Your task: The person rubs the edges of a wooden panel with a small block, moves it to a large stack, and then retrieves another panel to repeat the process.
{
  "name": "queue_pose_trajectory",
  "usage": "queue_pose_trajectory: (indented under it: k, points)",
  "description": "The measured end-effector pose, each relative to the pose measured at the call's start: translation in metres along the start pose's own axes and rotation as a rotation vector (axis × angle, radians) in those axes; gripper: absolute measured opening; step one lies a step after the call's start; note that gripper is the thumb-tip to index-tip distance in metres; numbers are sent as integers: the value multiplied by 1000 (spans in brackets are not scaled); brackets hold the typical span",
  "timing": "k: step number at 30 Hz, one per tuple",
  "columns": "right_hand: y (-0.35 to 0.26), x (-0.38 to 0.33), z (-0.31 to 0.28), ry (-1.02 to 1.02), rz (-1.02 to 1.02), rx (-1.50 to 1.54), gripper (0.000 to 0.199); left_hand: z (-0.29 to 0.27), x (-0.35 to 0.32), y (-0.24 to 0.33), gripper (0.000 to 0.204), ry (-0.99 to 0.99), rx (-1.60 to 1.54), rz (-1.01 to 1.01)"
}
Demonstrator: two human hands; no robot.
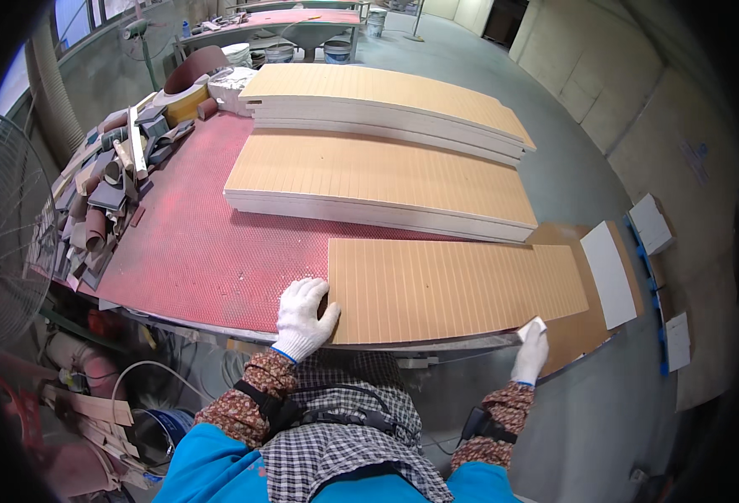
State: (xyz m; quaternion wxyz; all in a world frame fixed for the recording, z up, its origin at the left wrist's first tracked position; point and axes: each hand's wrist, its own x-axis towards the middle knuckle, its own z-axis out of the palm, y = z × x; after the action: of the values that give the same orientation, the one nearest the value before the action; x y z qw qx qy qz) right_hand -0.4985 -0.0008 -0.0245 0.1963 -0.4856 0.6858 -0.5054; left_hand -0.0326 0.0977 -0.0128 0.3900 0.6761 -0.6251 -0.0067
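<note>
A tan grooved panel [445, 289] lies flat along the near edge of the table. At its left end is my left hand [304, 317] in a white knit glove, fingers bent and thumb against the panel's end, holding it. My right hand [530, 356], also gloved, is closed on a small white pad [532, 328] at the panel's near edge, toward its right end. Whether the pad is sandpaper or a sponge cannot be made out. The right fingers are partly hidden behind the pad.
Two stacks of similar panels, a nearer stack [378, 172] and a farther stack [386, 88], stand on the red textured tabletop [193, 226]. Scraps and sanding pieces [105, 189] are heaped at left, beside a fan [5, 226]. Cardboard [566, 335] extends under the panel's right end.
</note>
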Motion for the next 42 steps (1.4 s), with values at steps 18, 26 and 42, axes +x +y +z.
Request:
queue_pose_trajectory:
  k: [18, 26, 42]
  points:
    - [85, 108, -53, -265, 376, 343, 42, -40, 77, 24, 59, -748, -224, -788]
    - [-19, 49, -35, 11, 737, 606, 44, -16, 69, 10, 59, -381, -183, -1028]
    - [-132, -41, 6, -173, 797, 733, 34, -146, 43, -41, 37, 168, -58, -883]
